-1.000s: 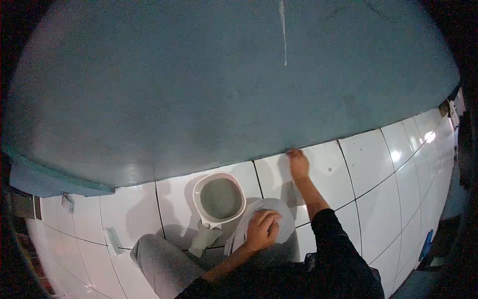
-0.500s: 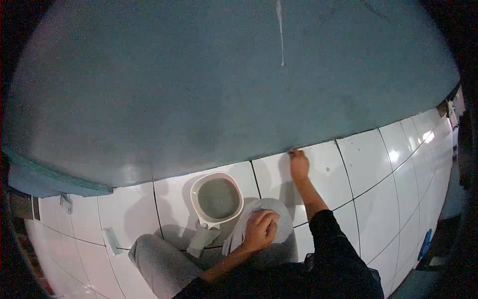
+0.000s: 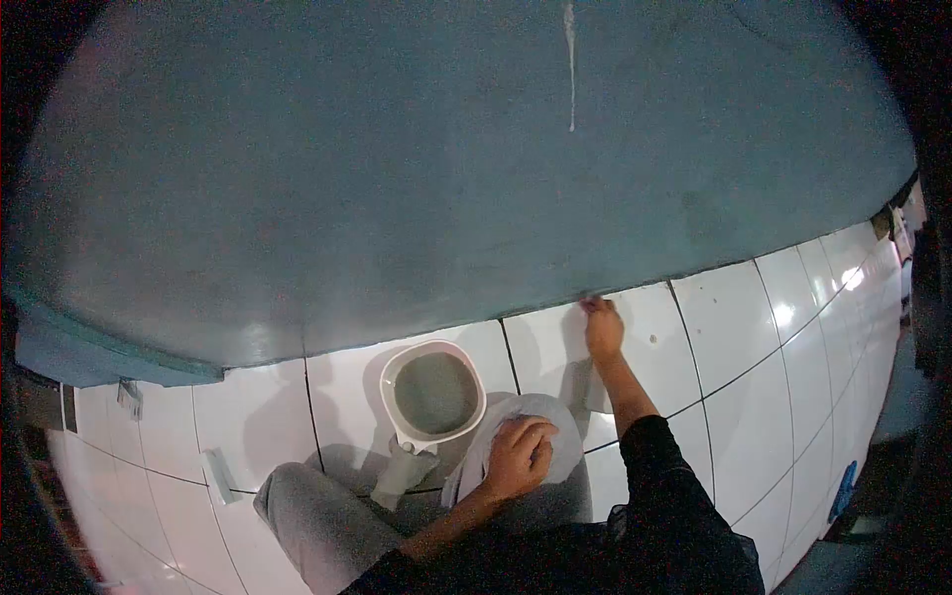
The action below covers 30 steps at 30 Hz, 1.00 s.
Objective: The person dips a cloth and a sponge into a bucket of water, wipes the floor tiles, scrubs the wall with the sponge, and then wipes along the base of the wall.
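Observation:
My right hand (image 3: 603,329) is at the foot of the blue-grey wall (image 3: 397,178), where it meets the white tiles. Its fingers are pinched together at the joint, and whatever they hold is too small to make out. My left hand (image 3: 521,456) rests on my raised knee with its fingers curled in, over pale bunched fabric (image 3: 563,436); its palm is hidden. Just left of that knee stands a white, square-rimmed tub (image 3: 385,382) holding murky grey-green liquid. A pale, lumpy piece (image 3: 402,476), perhaps cloth or a glove, touches the tub's near side.
A flat whitish piece (image 3: 217,476) lies on the tiled floor (image 3: 744,416) at left. Near the ledge (image 3: 119,352) there is a small pale object (image 3: 130,399). At far right is a blue object (image 3: 845,491). A white drip (image 3: 570,69) runs down the wall.
My right hand has shifted slightly to the right along the wall's base, fingers still pinched. My left hand and the tub have stayed in place.

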Available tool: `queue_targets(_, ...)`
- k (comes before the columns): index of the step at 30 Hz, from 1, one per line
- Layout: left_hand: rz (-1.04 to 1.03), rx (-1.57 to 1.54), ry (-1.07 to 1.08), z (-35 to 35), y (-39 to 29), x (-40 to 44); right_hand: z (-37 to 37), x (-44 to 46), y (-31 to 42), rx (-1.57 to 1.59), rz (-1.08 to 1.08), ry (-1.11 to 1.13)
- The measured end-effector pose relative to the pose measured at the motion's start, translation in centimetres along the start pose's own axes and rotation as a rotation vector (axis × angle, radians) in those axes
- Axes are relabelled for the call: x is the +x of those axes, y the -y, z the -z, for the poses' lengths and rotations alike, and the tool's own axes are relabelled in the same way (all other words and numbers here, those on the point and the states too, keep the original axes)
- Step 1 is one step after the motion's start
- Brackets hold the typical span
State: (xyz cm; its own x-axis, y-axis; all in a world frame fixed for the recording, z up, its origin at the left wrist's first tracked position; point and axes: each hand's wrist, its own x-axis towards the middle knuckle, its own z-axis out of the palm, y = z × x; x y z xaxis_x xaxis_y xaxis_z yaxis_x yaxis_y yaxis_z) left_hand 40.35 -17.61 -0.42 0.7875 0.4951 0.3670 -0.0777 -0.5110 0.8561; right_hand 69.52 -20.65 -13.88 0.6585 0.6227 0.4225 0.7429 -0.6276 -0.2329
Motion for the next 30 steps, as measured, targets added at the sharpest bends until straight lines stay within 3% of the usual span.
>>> queue_targets(2,-0.009,-0.038,0.0,-0.3,-0.1,0.2,0.4,0.1,-1.1,-0.069,-0.029,-0.049)
queue_targets(4,-0.081,0.021,-0.004,-0.6,-0.2,0.3,1.9,0.3,2.4,-0.169,0.016,0.045)
queue_targets(5,-0.082,0.019,-0.002,-0.7,-0.1,0.2,1.0,0.2,3.9,-0.12,0.03,0.113)
queue_targets(6,-0.06,0.023,0.013,-0.6,0.0,0.1,-0.2,-0.5,5.2,-0.125,0.188,0.072)
queue_targets(7,-0.038,0.028,0.028,-0.6,-0.1,0.0,0.4,-0.7,8.1,0.049,0.089,0.067)
queue_targets(8,-0.039,0.032,0.031,-0.6,-0.1,0.0,-2.9,-1.6,8.5,0.025,0.162,0.089)
queue_targets(9,-0.024,0.024,0.028,-0.4,-0.1,-0.1,-0.3,-1.2,10.0,0.002,0.326,0.035)
queue_targets(11,-0.009,0.022,0.025,-0.1,0.0,-0.1,1.5,-0.4,8.9,-0.044,0.369,0.125)
queue_targets(14,-0.024,0.004,-0.004,-0.1,0.3,-0.1,0.5,0.3,2.8,-0.164,0.214,0.165)
queue_targets(15,-0.038,0.0,-0.005,-0.1,0.3,0.0,2.1,0.8,1.9,-0.029,0.088,0.116)
queue_targets(18,-0.045,0.005,0.001,-0.4,0.3,-0.1,3.4,1.1,0.8,-0.15,0.15,0.07)
queue_targets(21,-0.051,0.01,0.012,-0.8,0.5,-0.2,-0.5,0.2,2.7,-0.196,0.014,0.119)
queue_targets(23,-0.051,0.002,0.016,-0.8,0.4,-0.3,-1.8,-1.0,5.6,-0.015,0.091,0.061)
queue_targets(24,-0.031,0.021,0.02,-0.7,0.1,-0.2,-1.1,-1.0,6.3,-0.014,0.089,0.064)
queue_targets(26,-0.008,0.05,0.03,-0.4,0.0,-0.4,1.2,-0.7,8.0,-0.07,0.28,0.062)
queue_targets(30,-0.031,0.018,0.006,-0.2,0.5,-0.3,1.1,0.1,1.5,-0.118,0.096,0.156)
